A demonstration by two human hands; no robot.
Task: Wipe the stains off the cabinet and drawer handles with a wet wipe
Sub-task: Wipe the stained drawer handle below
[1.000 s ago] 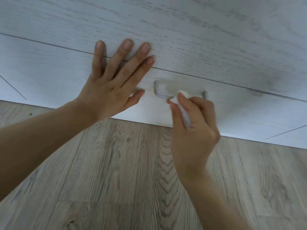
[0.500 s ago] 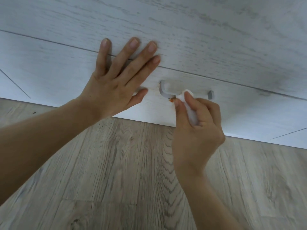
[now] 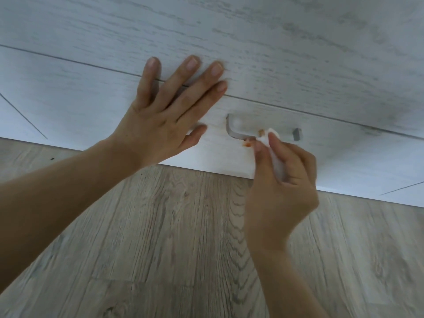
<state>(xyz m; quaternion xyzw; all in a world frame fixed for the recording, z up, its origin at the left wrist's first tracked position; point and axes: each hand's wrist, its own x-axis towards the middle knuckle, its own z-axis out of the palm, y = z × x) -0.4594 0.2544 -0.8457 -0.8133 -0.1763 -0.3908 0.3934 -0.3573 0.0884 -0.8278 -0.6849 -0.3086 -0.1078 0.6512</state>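
A grey bar handle (image 3: 238,133) is fixed to the lowest white wood-grain drawer front (image 3: 91,106). An orange stain (image 3: 247,144) shows on the bar's underside, and a second orange spot sits beside the wipe. My right hand (image 3: 282,187) pinches a folded white wet wipe (image 3: 274,148) between thumb and fingers and holds its tip against the middle of the handle. The wipe and fingers hide the bar's middle; only its right post (image 3: 297,134) shows beyond them. My left hand (image 3: 160,120) lies flat with spread fingers on the drawer front, left of the handle, across the gap between two fronts.
Another white wood-grain cabinet front (image 3: 252,42) fills the upper view above the seam. Grey-brown wood plank floor (image 3: 160,237) runs below the cabinet's bottom edge. A small dark speck (image 3: 52,158) lies on the floor at left.
My right hand slid the wipe rightward along the handle, uncovering the left part of the bar and the orange stain. My left hand stayed flat on the drawer front.
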